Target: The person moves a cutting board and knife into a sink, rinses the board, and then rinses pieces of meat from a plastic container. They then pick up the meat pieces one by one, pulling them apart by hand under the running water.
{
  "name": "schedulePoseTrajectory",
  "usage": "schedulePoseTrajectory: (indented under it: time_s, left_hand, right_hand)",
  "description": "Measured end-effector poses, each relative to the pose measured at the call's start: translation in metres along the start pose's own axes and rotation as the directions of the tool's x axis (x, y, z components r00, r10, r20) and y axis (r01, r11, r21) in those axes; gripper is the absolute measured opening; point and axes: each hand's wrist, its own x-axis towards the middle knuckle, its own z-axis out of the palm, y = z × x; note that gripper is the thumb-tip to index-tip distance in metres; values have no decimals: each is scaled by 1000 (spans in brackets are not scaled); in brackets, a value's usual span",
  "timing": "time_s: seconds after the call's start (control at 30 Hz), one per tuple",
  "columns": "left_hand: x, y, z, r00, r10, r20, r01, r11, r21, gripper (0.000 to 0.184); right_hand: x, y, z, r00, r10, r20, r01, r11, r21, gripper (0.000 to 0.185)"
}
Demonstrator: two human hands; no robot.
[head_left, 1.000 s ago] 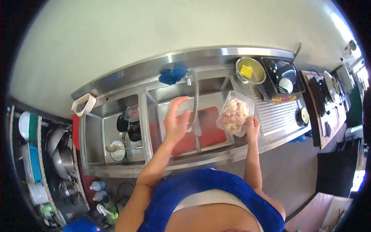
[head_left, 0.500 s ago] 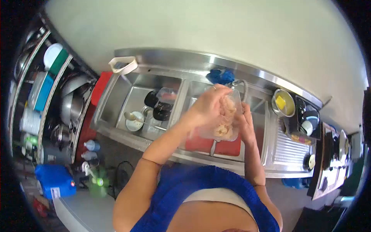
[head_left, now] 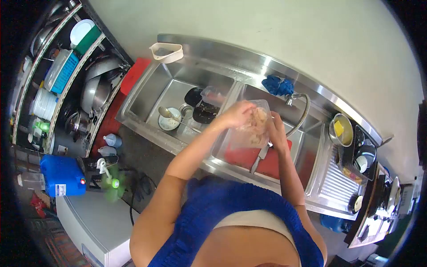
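Note:
A clear plastic container [head_left: 240, 139] holding pale, raw-looking meat pieces [head_left: 258, 127] is tilted above the right-hand sink basin. My right hand [head_left: 277, 130] grips its right side, thumb and fingers at the rim. My left hand [head_left: 238, 115] reaches over the left side, its fingers curled in against the meat; what they pinch is partly hidden and blurred. Below the container, a red cutting board [head_left: 271, 164] lies in the basin, with a knife [head_left: 260, 158] across it. A flexible metal faucet [head_left: 306, 113] curves down just right of my right hand.
The left basin holds a white bowl [head_left: 169, 122] with a spoon [head_left: 165, 112], black trays [head_left: 206, 113] and a clear tub [head_left: 212, 95]. A blue cloth [head_left: 277, 85] and cream caddy [head_left: 168, 58] sit on the back ledge. A metal bowl [head_left: 340, 129] stands on the right.
My view has turned and shifted, so the sink appears rotated. The container is tilted differently, and my left hand has moved from its top edge toward its left side. My right hand still holds it.

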Motion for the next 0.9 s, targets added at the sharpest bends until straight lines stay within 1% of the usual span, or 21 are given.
schedulePoseTrajectory:
  time_s: [0.07, 0.13, 0.17, 0.2, 0.23, 0.27, 0.3, 0.33, 0.37, 0.4, 0.47, 0.5, 0.57, 0.67, 0.7, 0.73, 0.77, 0.8, 0.83, 0.87, 0.9]
  left_hand:
    - [6, 0, 20, 995, -69, 69, 70, 997, -16, 35]
    - [1, 0, 51, 985, -155, -71, 153, 988, -30, 38]
    - [-4, 5, 64, 966, -147, -212, 137, 988, -65, 40]
    - [-3, -7, 78, 968, -143, -208, 132, 989, -67, 40]
    - [-3, -33, 101, 971, 27, -237, 30, 972, 234, 43]
    - [-2, -46, 114, 956, 199, -216, -61, 854, 516, 47]
    - [-4, -36, 115, 956, 202, -215, -65, 854, 516, 47]
    - [-8, -18, 112, 944, 146, -295, -104, 983, 152, 43]
    - [-12, -1, 106, 936, 63, -347, -150, 961, -231, 41]
    - [-15, 12, 99, 936, 64, -347, -151, 961, -231, 41]
    - [-20, 28, 89, 974, 110, -197, -44, 950, 310, 38]
    - [-21, 23, 94, 975, 109, -194, -45, 950, 309, 38]
    - [-24, -6, 118, 957, 80, -279, -95, 995, -42, 39]
    - [-24, -41, 143, 923, -20, -383, -200, 827, -525, 42]
    - [-27, -32, 135, 924, -24, -382, -197, 827, -526, 42]
    - [-32, -13, 115, 950, -58, -308, -77, 910, -408, 41]
    - [-35, -3, 100, 966, -103, -239, 36, 962, -269, 41]
    - [-32, -25, 101, 965, -101, -241, 34, 963, -267, 41]
    - [-25, -63, 110, 951, -225, -211, 131, 914, -384, 39]
    - [-21, -87, 110, 925, -343, -164, 224, 841, -493, 38]
    - [-24, -85, 91, 924, -347, -162, 229, 840, -493, 38]
  right_hand:
    - [8, 3, -2, 1000, -7, 9, 8, 999, -50, 38]
    - [20, 10, -2, 1000, -13, 12, 14, 995, -103, 38]
    - [28, 15, -2, 998, -58, 17, 60, 985, -162, 37]
    - [36, 21, -1, 994, -102, 25, 105, 970, -220, 37]
    - [44, 27, 0, 995, -99, 19, 101, 970, -222, 37]
    - [54, 32, 1, 992, -101, 77, 118, 954, -274, 37]
    - [61, 33, 2, 986, -101, 136, 140, 936, -323, 39]
    - [61, 26, 3, 986, -101, 135, 140, 936, -323, 39]
    - [60, 10, 8, 984, -45, 172, 119, 887, -446, 41]
    - [59, -1, 13, 979, 16, 201, 102, 822, -560, 43]
    - [61, -7, 27, 979, 46, 200, 98, 751, -652, 44]
    - [61, -9, 32, 977, 80, 196, 93, 671, -736, 45]
    - [63, 1, 39, 974, 93, 204, 94, 658, -747, 43]
    - [57, -2, 41, 957, 76, 280, 171, 632, -756, 41]
    - [52, -3, 41, 937, 55, 345, 239, 619, -748, 40]
    - [47, 0, 41, 937, 55, 346, 240, 620, -747, 40]
    - [40, 4, 39, 959, 39, 282, 170, 714, -679, 40]
    - [34, 9, 38, 976, 31, 215, 106, 796, -596, 40]
    - [27, 22, 37, 976, 29, 215, 108, 795, -597, 40]
    - [20, 45, 38, 988, 3, 154, 58, 918, -393, 39]
    - [13, 68, 41, 996, -3, 89, 18, 987, -161, 40]
